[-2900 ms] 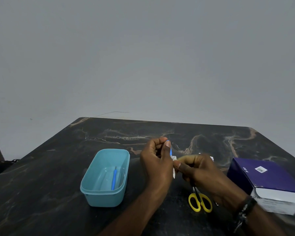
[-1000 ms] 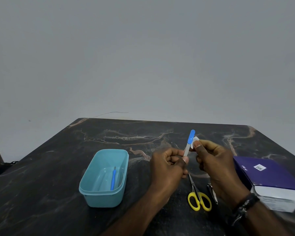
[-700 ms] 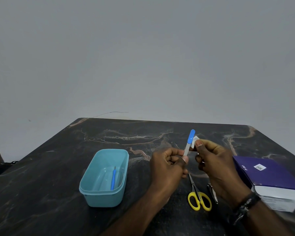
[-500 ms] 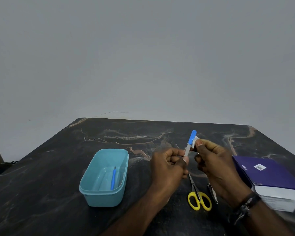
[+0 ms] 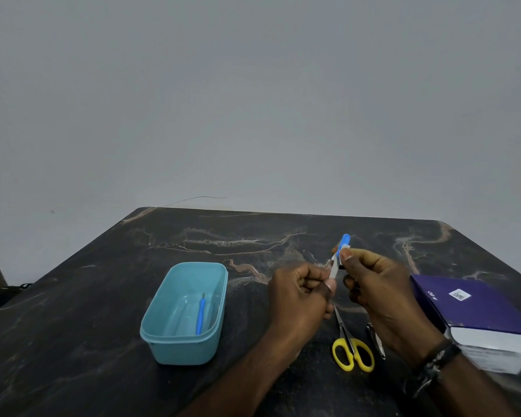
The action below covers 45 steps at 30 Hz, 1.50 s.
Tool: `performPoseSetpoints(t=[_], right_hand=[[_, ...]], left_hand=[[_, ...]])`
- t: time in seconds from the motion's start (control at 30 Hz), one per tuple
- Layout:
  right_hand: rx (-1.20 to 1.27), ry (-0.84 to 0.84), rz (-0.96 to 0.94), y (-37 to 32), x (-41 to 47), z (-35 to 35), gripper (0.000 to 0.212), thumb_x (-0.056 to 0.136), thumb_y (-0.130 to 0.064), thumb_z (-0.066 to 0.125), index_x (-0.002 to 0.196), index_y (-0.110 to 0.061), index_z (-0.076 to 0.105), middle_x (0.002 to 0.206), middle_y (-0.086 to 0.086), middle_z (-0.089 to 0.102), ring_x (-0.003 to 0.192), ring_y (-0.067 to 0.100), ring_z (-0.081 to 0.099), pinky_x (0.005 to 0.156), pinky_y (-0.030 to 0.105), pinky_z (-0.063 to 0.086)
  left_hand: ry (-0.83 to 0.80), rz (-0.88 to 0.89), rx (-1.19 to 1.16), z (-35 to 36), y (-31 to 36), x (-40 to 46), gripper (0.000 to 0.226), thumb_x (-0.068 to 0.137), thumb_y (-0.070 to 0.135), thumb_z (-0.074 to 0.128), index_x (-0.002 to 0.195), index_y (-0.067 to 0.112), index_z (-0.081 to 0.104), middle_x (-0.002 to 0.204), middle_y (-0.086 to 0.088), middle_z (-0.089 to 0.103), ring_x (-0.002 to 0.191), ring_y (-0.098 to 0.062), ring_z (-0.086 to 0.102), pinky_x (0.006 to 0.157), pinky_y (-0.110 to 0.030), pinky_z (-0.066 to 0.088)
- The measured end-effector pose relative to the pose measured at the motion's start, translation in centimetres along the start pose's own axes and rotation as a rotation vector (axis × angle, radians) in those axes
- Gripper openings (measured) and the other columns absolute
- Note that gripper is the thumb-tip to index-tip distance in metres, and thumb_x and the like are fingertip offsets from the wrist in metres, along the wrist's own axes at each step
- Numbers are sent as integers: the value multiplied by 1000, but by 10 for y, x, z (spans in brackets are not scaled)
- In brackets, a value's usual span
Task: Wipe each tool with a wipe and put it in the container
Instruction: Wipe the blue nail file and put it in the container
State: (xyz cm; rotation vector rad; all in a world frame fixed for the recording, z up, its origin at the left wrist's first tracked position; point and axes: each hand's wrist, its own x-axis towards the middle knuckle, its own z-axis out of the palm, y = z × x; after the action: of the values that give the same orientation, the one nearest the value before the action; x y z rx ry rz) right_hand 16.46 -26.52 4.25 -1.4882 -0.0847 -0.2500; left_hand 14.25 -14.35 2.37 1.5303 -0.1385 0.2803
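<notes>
I've got both hands up over the table [image 5: 109, 311], just right of the teal container [image 5: 158, 338]. My left hand [image 5: 298, 299] has its fingers curled tight, thumb pinching the pale lower end of the blue-tipped tool [image 5: 340, 251]. My right hand [image 5: 382, 293] has thumb and forefinger closed on a white wipe [image 5: 344, 247], pressed against the tool's blue upper part. The tool stands nearly upright, blue tip up and leaning slightly right and away from me, long axis running from the left thumb up to the right fingertips. Count: one tool in hand, one blue-handled tool [image 5: 199, 316] lying lengthwise inside the container, one pair of yellow-handled scissors [image 5: 351, 347] on the table, blades pointing away, one small metal tool [image 5: 376, 341] just beside them, partly hidden by my right wrist, and one purple box [image 5: 478, 311] at the right
</notes>
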Motion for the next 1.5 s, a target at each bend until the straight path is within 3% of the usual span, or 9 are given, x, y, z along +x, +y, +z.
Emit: performPoseSetpoints(t=[0.17, 0.37, 0.63, 0.83, 0.93, 1.1, 1.23, 1.4, 1.5], right_hand=[[-22, 10, 6, 2, 2, 0, 16, 92, -19, 60, 90, -12, 74, 63, 11, 47, 52, 12, 38, 43, 22, 33], [33, 64, 2, 2, 4, -4, 17, 91, -19, 61, 83, -11, 73, 78, 15, 47, 55, 15, 32, 42, 22, 28], [-14, -11, 61, 3, 1, -1, 20, 88, -22, 65, 88, -4, 72, 68, 15, 47, 51, 12, 36, 41, 20, 31], [102, 119, 53, -3, 3, -5, 15, 90, -19, 63, 82, -9, 71, 82, 16, 49, 49, 9, 34, 43, 19, 29], [113, 65, 98, -4, 2, -4, 16, 90, -20, 63, 84, -8, 71, 84, 16, 51, 50, 10, 36, 41, 18, 30], [132, -86, 179, -6, -1, -2, 14, 90, -17, 60, 88, -6, 69, 82, 6, 64, 52, 8, 39, 41, 18, 26], [73, -191, 210, -7, -4, -1, 16, 88, -19, 62, 81, -7, 70, 83, 5, 68, 52, 7, 41, 39, 17, 28], [14, -308, 239, -10, -8, 1, 20, 76, -23, 68, 79, -4, 71, 83, 9, 68, 49, 6, 41, 39, 16, 28], [-6, -372, 248, -10, -10, 3, 14, 80, -18, 67, 78, -5, 72, 79, 10, 68, 48, 6, 40, 39, 16, 27]], left_hand=[[-20, 11, 17, 0, 1, 0, 3, 87, 6, 68, 86, 5, 71, 67, -9, 68, 48, -12, 61, 50, -28, 54], [-48, 22, 35, 1, 0, -2, 5, 86, 4, 67, 83, 8, 70, 65, -8, 67, 49, -12, 61, 51, -28, 54], [8, 40, 23, -1, -2, 3, 7, 86, 6, 67, 80, 8, 70, 65, -9, 67, 48, -14, 60, 51, -30, 52], [-18, 59, 76, 1, -4, 1, 10, 82, 8, 68, 76, 15, 72, 64, -4, 67, 56, -17, 62, 62, -46, 58], [81, 60, 30, -1, -1, 3, 15, 83, 7, 67, 76, 19, 73, 62, 2, 66, 58, -15, 62, 62, -48, 59], [286, 46, -229, -4, 13, 6, 13, 87, 3, 67, 87, 15, 71, 66, 1, 68, 57, -9, 62, 55, -30, 57], [374, 75, -325, -6, 17, 7, 18, 85, 2, 68, 100, 11, 66, 69, 0, 68, 58, -9, 63, 54, -26, 56], [400, 56, -335, -5, 20, 7, 3, 86, 7, 68, 88, 5, 68, 60, -3, 65, 54, -11, 60, 52, -24, 55], [414, 24, -331, -6, 20, 6, 13, 87, 11, 68, 81, 0, 68, 58, -9, 63, 51, -13, 57, 51, -22, 53]])
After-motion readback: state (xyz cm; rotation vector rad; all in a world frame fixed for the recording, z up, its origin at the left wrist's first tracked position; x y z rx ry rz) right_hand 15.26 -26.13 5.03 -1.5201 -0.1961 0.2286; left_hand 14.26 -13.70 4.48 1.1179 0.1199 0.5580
